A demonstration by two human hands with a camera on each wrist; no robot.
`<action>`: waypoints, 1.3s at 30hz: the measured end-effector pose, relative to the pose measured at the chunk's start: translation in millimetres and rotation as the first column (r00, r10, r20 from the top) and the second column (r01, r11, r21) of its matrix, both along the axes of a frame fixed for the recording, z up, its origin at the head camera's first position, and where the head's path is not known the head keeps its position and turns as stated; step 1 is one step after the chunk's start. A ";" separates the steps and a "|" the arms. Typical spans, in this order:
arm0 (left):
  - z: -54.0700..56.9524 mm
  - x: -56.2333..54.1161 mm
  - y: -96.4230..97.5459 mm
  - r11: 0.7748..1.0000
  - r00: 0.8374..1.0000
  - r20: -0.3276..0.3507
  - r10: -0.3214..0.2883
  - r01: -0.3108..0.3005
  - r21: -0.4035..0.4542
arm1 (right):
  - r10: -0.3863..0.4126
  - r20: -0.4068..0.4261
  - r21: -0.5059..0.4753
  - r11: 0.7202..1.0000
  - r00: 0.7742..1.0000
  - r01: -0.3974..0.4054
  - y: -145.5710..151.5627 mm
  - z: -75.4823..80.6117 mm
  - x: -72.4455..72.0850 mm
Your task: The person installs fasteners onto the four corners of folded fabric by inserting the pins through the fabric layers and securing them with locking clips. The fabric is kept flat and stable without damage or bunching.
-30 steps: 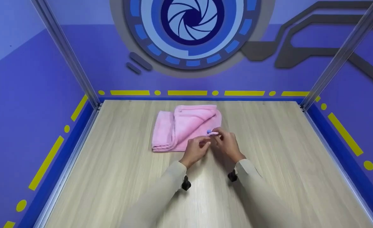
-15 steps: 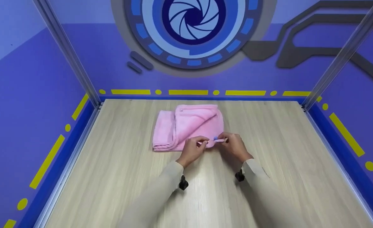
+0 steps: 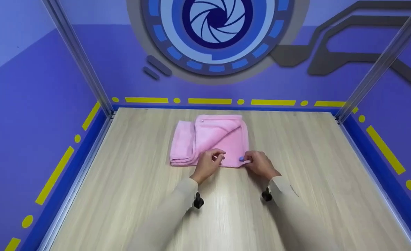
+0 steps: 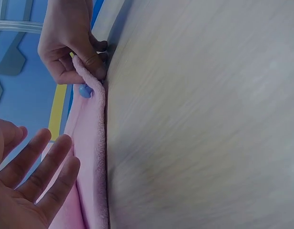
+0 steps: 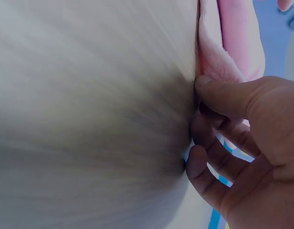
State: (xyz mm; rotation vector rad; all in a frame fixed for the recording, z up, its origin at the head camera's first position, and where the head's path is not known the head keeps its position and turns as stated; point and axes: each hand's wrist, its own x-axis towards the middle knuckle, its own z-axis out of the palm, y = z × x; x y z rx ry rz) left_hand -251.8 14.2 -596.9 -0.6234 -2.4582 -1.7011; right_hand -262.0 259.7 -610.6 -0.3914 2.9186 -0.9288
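Note:
A folded pink towel lies on the light wood table, its left part in a thick layered fold. My right hand pinches the near right corner, and in the left wrist view that corner stands slightly up between thumb and fingers. Beside the pinch sits a small round blue piece; whether it is a button or a trim is unclear. Over the near edge hovers my left hand, its fingers loosely spread and holding nothing. In the right wrist view the thumb rests at the towel's edge.
The wood tabletop is bounded by blue-purple panels with yellow marks and metal corner posts. Each wrist carries a small black device at the sleeve cuff.
My right hand has moved right and nearer, drawing the towel's corner down toward the table. The left hand held the edge half a second ago, then let go and shifted left.

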 end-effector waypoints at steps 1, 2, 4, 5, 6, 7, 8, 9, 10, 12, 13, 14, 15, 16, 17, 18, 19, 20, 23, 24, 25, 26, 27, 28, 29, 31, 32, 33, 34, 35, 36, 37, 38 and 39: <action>0.1 -0.1 0.4 1.000 1.000 0.010 -0.003 0.003 0.003 | -0.003 0.009 0.000 1.000 1.000 0.003 0.8 -0.1 0.5; 0.4 -0.2 0.6 1.000 1.000 0.017 -0.007 0.007 0.007 | -0.001 0.018 0.002 1.000 1.000 0.001 1.5 0.2 1.1; 1.5 -1.1 0.4 1.000 1.000 0.026 -0.008 0.008 0.020 | 0.004 0.050 0.010 1.000 0.999 -0.005 3.0 2.1 2.9; 2.3 -2.2 0.0 1.000 1.000 0.022 0.000 -0.001 0.029 | 0.008 0.067 0.014 1.000 0.998 -0.009 4.1 3.7 3.9; 3.3 -3.8 -0.7 0.999 1.000 0.005 0.015 -0.015 0.037 | 0.011 0.080 0.020 1.000 0.997 -0.013 5.5 5.6 5.1; 4.7 -5.9 -1.6 0.998 0.999 -0.018 0.038 -0.037 0.045 | 0.020 0.087 0.029 0.999 0.996 -0.023 7.1 8.0 6.5; 6.4 -8.4 -2.9 0.997 0.997 -0.049 0.067 -0.064 0.049 | 0.028 0.091 0.036 0.999 0.995 -0.031 9.0 10.5 7.8; 8.3 -11.5 -4.6 0.994 0.992 -0.081 0.101 -0.097 0.057 | 0.033 0.096 0.038 0.999 0.995 -0.036 11.3 13.1 9.1; 10.3 -15.3 -6.6 0.989 0.982 -0.122 0.143 -0.136 0.060 | 0.039 0.094 0.039 0.998 0.995 -0.043 14.1 15.6 10.2; 15.3 -24.3 -11.3 0.974 0.951 -0.211 0.227 -0.221 0.054 | 0.044 0.085 0.038 0.998 0.995 -0.048 19.8 20.1 12.5; 17.9 -29.2 -14.2 0.964 0.933 -0.243 0.264 -0.259 0.053 | 0.045 0.076 0.035 0.998 0.996 -0.047 23.0 21.6 13.3; 20.6 -34.3 -17.1 0.955 0.916 -0.272 0.296 -0.294 0.049 | 0.036 0.067 0.024 0.999 0.997 -0.038 26.0 22.9 14.1; 23.4 -39.6 -20.2 0.944 0.898 -0.295 0.326 -0.327 0.046 | 0.026 0.051 0.017 1.000 0.998 -0.027 29.2 23.9 14.8; 26.4 -44.9 -23.3 0.932 0.880 -0.318 0.352 -0.360 0.035 | 0.009 0.029 0.012 1.000 1.000 -0.010 32.4 24.4 15.8; 29.1 -49.8 -26.3 0.921 0.869 -0.325 0.373 -0.388 0.020 | -0.011 0.005 0.008 1.000 1.000 0.011 35.2 24.6 16.7; 31.6 -54.3 -29.5 0.911 0.861 -0.326 0.391 -0.412 0.004 | -0.031 -0.022 0.006 1.000 0.999 0.031 38.0 24.3 17.6; 33.6 -58.4 -32.6 0.902 0.856 -0.319 0.406 -0.432 -0.012 | -0.048 -0.052 0.008 0.999 0.998 0.048 40.6 23.6 18.4; 35.2 -62.5 -35.8 0.891 0.852 -0.311 0.420 -0.452 -0.033 | -0.063 -0.080 0.013 0.998 0.995 0.065 42.5 23.2 19.3; 35.9 -73.4 -45.1 0.862 0.848 -0.278 0.451 -0.495 -0.110 | -0.090 -0.153 0.052 0.994 0.984 0.099 46.6 20.9 21.8; 35.0 -76.7 -48.2 0.853 0.849 -0.264 0.459 -0.504 -0.137 | -0.093 -0.171 0.069 0.992 0.981 0.106 47.3 20.2 22.4; 33.9 -81.2 -49.4 0.848 0.852 -0.248 0.461 -0.505 -0.160 | -0.099 -0.185 0.086 0.990 0.978 0.116 49.1 20.0 23.0; 32.7 -85.2 -50.7 0.844 0.857 -0.227 0.462 -0.504 -0.185 | -0.104 -0.195 0.098 0.987 0.975 0.125 50.6 20.1 23.6; 31.3 -88.9 -52.0 0.840 0.864 -0.199 0.463 -0.499 -0.212 | -0.113 -0.196 0.107 0.985 0.974 0.135 52.2 20.2 24.3; 30.3 -92.5 -53.0 0.839 0.872 -0.161 0.462 -0.489 -0.240 | -0.121 -0.193 0.113 0.983 0.974 0.144 53.6 20.3 24.9; 29.4 -96.2 -53.9 0.838 0.880 -0.117 0.460 -0.474 -0.269 | -0.131 -0.184 0.114 0.982 0.974 0.153 55.0 20.6 25.8; 27.3 -103.6 -55.2 0.841 0.892 -0.027 0.451 -0.435 -0.322 | -0.147 -0.165 0.109 0.980 0.975 0.166 58.1 21.2 28.2; 26.9 -107.2 -55.7 0.844 0.895 0.020 0.445 -0.411 -0.346 | -0.155 -0.157 0.104 0.980 0.975 0.172 59.7 21.5 29.7; 26.1 -110.9 -56.0 0.847 0.898 0.057 0.437 -0.388 -0.364 | -0.162 -0.146 0.096 0.980 0.976 0.177 61.4 21.9 31.6; 25.2 -114.9 -56.5 0.853 0.901 0.088 0.426 -0.367 -0.372 | -0.166 -0.143 0.088 0.980 0.976 0.180 62.9 21.9 33.4; 23.4 -118.9 -57.0 0.857 0.903 0.105 0.416 -0.351 -0.377 | -0.170 -0.141 0.078 0.980 0.975 0.182 64.5 21.6 35.2; 21.5 -122.3 -57.2 0.863 0.905 0.115 0.409 -0.342 -0.372 | -0.171 -0.142 0.071 0.981 0.975 0.182 66.3 21.1 37.0; 19.6 -125.1 -57.1 0.870 0.907 0.122 0.402 -0.337 -0.360 | -0.172 -0.143 0.062 0.981 0.975 0.182 67.9 20.7 38.8; 17.7 -127.6 -56.8 0.877 0.911 0.124 0.394 -0.332 -0.347 | -0.173 -0.143 0.054 0.982 0.974 0.183 69.7 20.1 40.5; 15.3 -129.8 -56.0 0.885 0.914 0.122 0.386 -0.330 -0.328 | -0.174 -0.144 0.048 0.982 0.974 0.182 71.7 19.6 42.1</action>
